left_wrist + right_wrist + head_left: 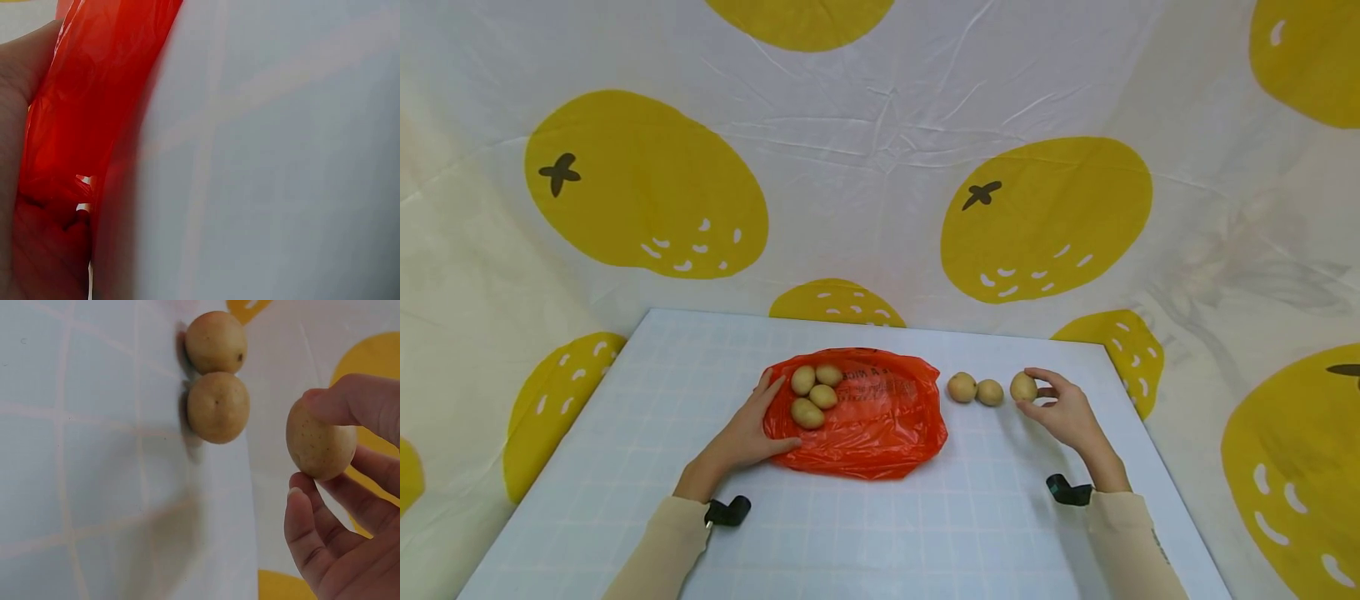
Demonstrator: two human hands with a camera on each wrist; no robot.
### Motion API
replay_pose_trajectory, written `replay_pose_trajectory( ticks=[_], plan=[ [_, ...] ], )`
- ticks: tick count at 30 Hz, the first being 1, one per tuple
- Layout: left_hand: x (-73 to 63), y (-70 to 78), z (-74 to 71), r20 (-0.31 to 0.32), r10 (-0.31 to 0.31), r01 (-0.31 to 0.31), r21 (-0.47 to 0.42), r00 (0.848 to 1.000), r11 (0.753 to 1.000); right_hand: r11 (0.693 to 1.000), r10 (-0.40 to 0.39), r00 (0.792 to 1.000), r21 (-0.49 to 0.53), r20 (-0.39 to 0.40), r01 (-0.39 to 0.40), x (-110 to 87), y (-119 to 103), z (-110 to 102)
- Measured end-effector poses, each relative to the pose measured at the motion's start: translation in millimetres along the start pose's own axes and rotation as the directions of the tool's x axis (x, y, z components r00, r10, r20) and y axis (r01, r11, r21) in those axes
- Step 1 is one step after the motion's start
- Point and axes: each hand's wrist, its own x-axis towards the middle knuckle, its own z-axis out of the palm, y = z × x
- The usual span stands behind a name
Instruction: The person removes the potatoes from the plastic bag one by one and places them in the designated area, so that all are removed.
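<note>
A red plastic bag (880,425) lies spread on the table, with several small potatoes (807,413) grouped at its left end. My left hand (748,429) grips that end, thumb and fingers spread wide around its edge. The left wrist view shows the red plastic (94,94) close up against the hand; part of the fingers is hidden. To the right of the bag, my right hand (1067,412) pinches one potato (319,440) between thumb and fingertips, above the table. Two more potatoes (217,407) lie side by side between the bag and this hand.
The table (985,517) has a pale checked cover. Behind it hangs a white cloth (850,208) printed with large yellow fruit. A black wrist camera (728,510) is worn on the left wrist, another black camera (1069,490) on the right.
</note>
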Motion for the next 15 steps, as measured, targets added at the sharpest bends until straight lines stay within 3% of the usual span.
replay_pose_trajectory(
  ticks=[15],
  plan=[
    [0.2,-0.5,-0.5,-0.009,0.031,-0.031,0.003,0.999,1.000,0.999,0.031,0.999,-0.022,0.034,-0.030,8.5,17.5,5.5]
  ],
)
